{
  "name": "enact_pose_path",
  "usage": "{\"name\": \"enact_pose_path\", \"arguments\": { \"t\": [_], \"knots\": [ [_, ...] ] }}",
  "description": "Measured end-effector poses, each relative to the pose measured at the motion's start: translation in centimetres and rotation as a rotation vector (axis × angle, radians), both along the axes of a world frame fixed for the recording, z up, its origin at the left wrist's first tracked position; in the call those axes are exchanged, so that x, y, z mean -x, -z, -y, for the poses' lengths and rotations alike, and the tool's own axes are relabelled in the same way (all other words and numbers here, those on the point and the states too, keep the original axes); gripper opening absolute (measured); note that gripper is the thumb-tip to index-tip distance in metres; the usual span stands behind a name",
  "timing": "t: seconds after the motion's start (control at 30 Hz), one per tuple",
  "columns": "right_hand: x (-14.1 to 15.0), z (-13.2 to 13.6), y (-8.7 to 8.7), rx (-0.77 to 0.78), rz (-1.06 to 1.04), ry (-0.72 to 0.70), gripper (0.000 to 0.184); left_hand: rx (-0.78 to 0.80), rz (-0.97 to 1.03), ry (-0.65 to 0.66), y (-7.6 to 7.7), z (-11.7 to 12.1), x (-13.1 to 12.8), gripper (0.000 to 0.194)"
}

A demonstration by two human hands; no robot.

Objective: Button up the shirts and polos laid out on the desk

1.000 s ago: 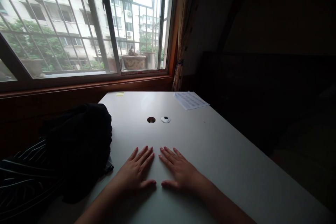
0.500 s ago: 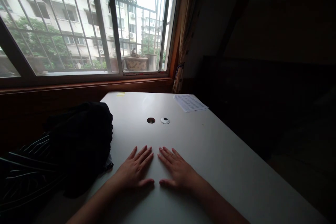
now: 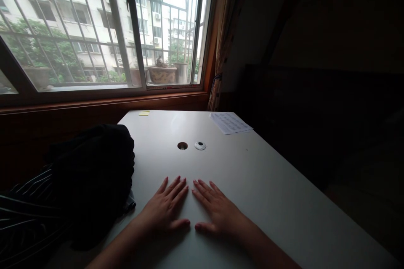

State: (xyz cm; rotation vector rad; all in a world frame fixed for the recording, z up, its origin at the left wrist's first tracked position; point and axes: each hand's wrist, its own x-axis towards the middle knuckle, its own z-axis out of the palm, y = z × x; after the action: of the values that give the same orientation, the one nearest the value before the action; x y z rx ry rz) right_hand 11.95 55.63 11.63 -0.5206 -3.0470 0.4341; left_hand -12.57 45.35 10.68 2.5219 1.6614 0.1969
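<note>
Palm down on the white table (image 3: 271, 201), my left hand (image 3: 166, 204) lies flat with its fingers stretched out and its thumb pointing inward. My right hand (image 3: 217, 208) mirrors it, flat on the same surface, fingers extended. A narrow gap separates the two hands, and neither one holds anything. Beyond the fingertips are a round hole (image 3: 182, 146) in the tabletop and, just right of it, a white round cover (image 3: 200, 146) with a dark opening.
Dark clothing (image 3: 94, 176), partly striped, is heaped over the table's left side. Printed sheets (image 3: 230, 122) lie at the far right corner, a yellow sticky note (image 3: 144, 113) at the far left. A barred window (image 3: 126, 29) and a tied curtain (image 3: 216, 86) stand behind.
The whole view has shifted slightly, so the hands appear a little lower and to the right. Both hands stay flat on the table.
</note>
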Motion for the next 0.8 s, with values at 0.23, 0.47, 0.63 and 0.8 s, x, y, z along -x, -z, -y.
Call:
{"name": "enact_pose_path", "arguments": {
  "t": [0.23, 0.47, 0.63, 0.8],
  "knots": [
    [0.1, 0.0, 0.0, 0.018, -0.002, 0.015, 0.091, -0.011, -0.012, 0.014, 0.2, -0.2, 0.0, 0.087],
    [0.8, -0.1, 0.0, 0.008, 0.012, 0.009, 0.092, -0.01, -0.009, 0.018, 0.4, -0.1, 0.3, 0.087],
    [1.6, -0.6, 0.7, -0.044, -0.013, -0.021, 0.091, -0.008, 0.001, 0.018, 0.3, -0.1, 0.2, 0.089],
    [1.7, -0.9, 1.4, -0.066, -0.027, -0.029, 0.092, 0.003, 0.016, 0.011, 0.0, 0.0, 0.2, 0.09]
  ]
}}
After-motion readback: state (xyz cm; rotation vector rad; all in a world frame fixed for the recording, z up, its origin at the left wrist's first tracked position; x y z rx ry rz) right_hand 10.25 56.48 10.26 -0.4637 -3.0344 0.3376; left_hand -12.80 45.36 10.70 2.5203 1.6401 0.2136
